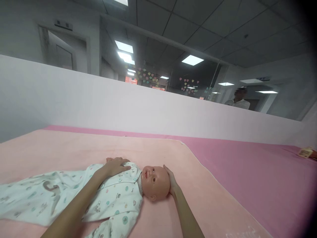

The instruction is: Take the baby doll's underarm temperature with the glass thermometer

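A baby doll (155,183) in white printed clothes (121,198) lies on its back on a peach blanket (158,152), head to the right. My left hand (115,167) rests on the doll's chest and far arm, its fingers spread and lying flat. Against the top of the doll's head is my right hand (171,180), cupped with the fingers apart from the thumb; part of it is hidden behind the head.
Pink padding (237,165) extends to the right of the blanket. A low white wall (138,112) runs behind, with glass above it. Beyond the glass at the right, a person (239,99) shows. A small beige object (306,152) lies at the far right edge.
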